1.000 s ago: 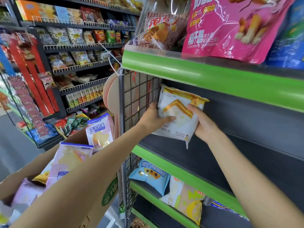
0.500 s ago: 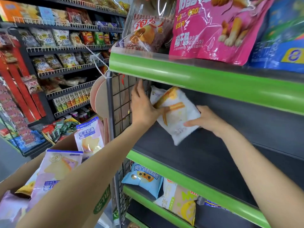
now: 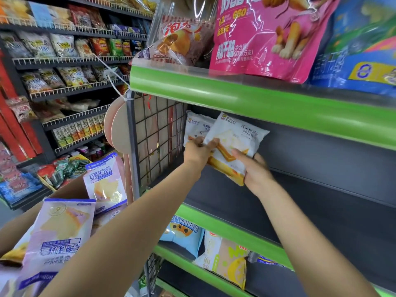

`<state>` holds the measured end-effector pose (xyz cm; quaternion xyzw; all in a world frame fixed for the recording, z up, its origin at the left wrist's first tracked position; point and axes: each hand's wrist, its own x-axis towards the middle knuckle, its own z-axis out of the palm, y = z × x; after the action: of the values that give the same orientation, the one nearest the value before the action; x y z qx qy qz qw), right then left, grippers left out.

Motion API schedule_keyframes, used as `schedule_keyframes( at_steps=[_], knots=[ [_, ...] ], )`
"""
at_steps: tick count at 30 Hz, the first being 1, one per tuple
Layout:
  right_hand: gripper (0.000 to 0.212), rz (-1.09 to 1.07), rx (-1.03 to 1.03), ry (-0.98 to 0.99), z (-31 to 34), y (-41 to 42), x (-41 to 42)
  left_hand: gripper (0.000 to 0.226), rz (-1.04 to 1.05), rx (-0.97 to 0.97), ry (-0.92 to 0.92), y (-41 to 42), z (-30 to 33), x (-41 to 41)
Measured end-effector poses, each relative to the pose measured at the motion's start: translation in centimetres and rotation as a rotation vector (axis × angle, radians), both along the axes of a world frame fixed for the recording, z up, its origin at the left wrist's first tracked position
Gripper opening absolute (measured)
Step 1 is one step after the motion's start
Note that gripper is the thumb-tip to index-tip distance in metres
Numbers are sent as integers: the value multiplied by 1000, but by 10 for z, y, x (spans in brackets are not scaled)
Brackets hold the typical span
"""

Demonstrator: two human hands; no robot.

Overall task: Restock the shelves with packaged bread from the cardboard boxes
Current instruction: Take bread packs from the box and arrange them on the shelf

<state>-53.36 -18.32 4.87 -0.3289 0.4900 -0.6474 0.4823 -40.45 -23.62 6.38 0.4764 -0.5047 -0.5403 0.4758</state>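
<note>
both hands grasping the tilted bread pack (image 3: 235, 144), left hand (image 3: 198, 150) at its upper-left edge, right hand (image 3: 254, 170) at its lower end, just beside the upright pack (image 3: 196, 127) by the wire grid (image 3: 158, 133).

The bread packet (image 3: 235, 144) is smooth white plastic with a soft sheen. The shelf (image 3: 300, 211) looks like matt dark metal, edged in glossy green plastic. The side grid (image 3: 158, 133) is thin wire. The box (image 3: 72, 189) is dull brown cardboard.

A large pink snack bag (image 3: 265, 37) and a blue bag (image 3: 362, 48) sit on the top tier. Across the aisle, wire racks (image 3: 70, 58) hold what look like crisp packets (image 3: 100, 46).
</note>
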Motion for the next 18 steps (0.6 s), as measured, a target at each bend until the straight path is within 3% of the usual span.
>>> schedule_keyframes(
  at_steps=[1, 3, 7, 10, 13, 18],
  knots=[
    [39, -126, -22, 87, 0, -6, -7, 14, -41, -42, -112, 0, 0, -1],
    [35, -286, -37, 304, 4, -17, -27, 38, -93, -176, -426, -3, 1, -1],
    [42, -315, 42, 572, 6, -43, -64, 72, -87, -470, -970, -28, 4, 4],
    [50, -299, 58, 575, -1, -58, -71, 83, -118, -603, -1260, -53, 6, 2],
    [48, -271, 46, 483, -20, -68, -67, 75, -131, -681, -1413, -75, 8, -3],
    [42, -245, 102, 483, -45, -82, -61, 71, -189, -611, -1434, -94, 3, -8]
  ],
)
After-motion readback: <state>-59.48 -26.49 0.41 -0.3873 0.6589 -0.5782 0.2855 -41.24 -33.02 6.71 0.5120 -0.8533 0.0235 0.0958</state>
